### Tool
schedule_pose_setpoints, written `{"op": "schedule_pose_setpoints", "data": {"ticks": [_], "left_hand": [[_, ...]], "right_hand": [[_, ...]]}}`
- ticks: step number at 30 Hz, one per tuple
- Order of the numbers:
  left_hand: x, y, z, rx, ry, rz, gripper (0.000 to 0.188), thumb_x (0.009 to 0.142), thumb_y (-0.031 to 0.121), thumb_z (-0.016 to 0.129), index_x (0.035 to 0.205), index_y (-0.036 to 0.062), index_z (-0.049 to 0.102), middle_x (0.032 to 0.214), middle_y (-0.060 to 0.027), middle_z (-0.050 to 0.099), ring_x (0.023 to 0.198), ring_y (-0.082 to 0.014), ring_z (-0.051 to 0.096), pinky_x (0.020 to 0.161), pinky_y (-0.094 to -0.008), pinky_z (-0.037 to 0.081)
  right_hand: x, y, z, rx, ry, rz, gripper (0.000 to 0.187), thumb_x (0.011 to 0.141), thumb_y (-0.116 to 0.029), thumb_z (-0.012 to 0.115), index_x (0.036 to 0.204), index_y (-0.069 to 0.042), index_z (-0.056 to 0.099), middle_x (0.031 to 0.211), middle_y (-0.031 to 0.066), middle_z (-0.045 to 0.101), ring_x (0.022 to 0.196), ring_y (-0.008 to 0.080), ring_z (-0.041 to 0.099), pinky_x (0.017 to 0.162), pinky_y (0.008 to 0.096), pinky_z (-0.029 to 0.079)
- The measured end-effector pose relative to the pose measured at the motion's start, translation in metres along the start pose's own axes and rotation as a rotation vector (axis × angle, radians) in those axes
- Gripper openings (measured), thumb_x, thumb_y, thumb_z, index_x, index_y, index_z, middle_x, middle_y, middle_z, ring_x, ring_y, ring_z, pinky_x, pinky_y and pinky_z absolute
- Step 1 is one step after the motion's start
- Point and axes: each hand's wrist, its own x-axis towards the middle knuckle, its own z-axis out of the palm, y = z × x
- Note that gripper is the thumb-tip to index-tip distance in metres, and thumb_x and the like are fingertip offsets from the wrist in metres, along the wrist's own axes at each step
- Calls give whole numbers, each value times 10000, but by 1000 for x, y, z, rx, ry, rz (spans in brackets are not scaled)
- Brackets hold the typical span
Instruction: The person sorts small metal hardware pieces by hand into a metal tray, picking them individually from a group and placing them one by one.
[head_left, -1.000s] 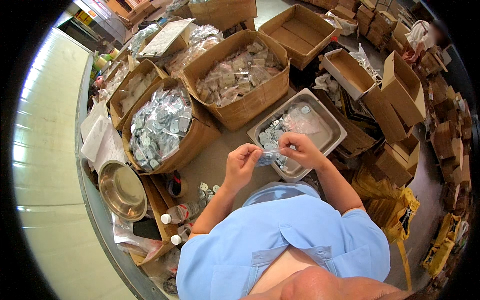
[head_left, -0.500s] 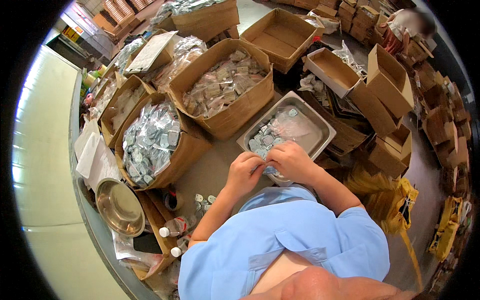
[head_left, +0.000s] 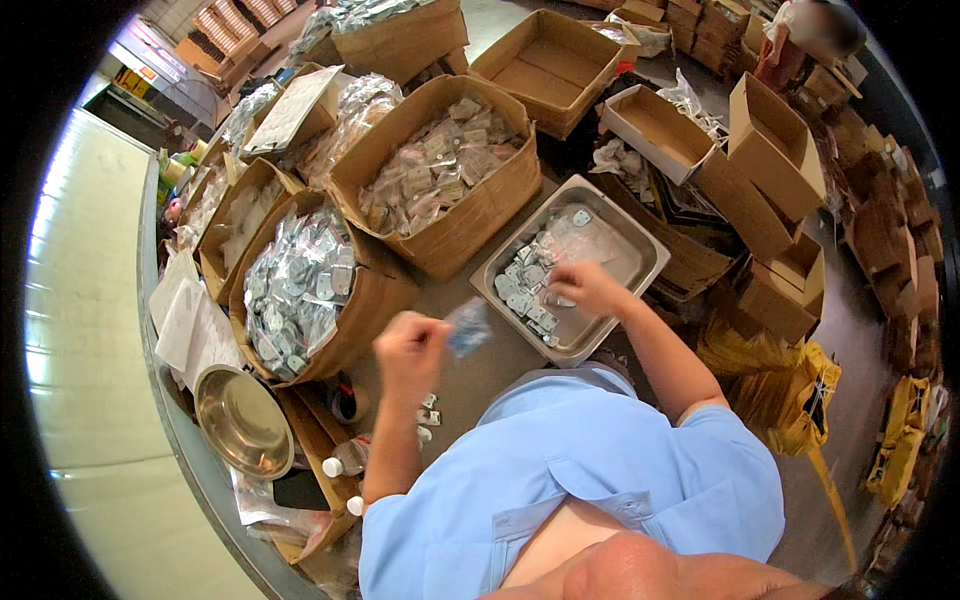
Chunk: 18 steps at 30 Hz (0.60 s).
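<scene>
My left hand (head_left: 408, 350) is closed on the edge of a small clear plastic bag (head_left: 468, 327), which is blurred and shows bluish contents. It hangs between the tray and the carton of filled bags. Over the metal tray (head_left: 650, 262), my right hand (head_left: 590, 288) has its fingers bent together, low among grey metal plates (head_left: 522, 283) with holes. Whatever lies between those fingertips is hidden. Clear plastic bags (head_left: 585, 240) lie in the tray's far part. To the left, a carton (head_left: 385, 300) is heaped with bagged grey plates (head_left: 305, 275).
Another carton (head_left: 480, 235) beyond holds bagged beige pieces. A shiny steel bowl (head_left: 243, 420) stands at the left, with plastic bottles (head_left: 350, 455) and a few loose plates (head_left: 428, 420) near my left forearm. Empty cartons (head_left: 545, 75) stand behind and at right. Another person (head_left: 785, 45) is far right.
My hands were together over the tray's near edge. The left has moved left with the small bag, and the right has shifted slightly right and farther over the plates.
</scene>
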Motion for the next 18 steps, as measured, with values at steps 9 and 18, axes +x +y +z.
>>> {"op": "schedule_pose_setpoints", "data": {"ticks": [9, 18], "left_hand": [[48, -30, -123, 398, 735, 33, 194, 782, 172, 731, 797, 8, 628, 730, -31, 589, 645, -107, 503, 597, -240, 423], [13, -30, 49, -152, -21, -201, 203, 808, 98, 650, 979, -6, 616, 855, -71, 633, 754, -127, 583, 684, -261, 475]], "right_hand": [[24, 107, -10, -519, 394, 341, 381, 721, -213, 682, 1071, -91, 596, 1201, 157, 518, 1062, 351, 520, 867, 427, 436], [16, 125, -23, -309, 476, 151, 216, 862, -241, 566, 916, -55, 660, 1017, 153, 633, 934, 321, 591, 807, 396, 461]]}}
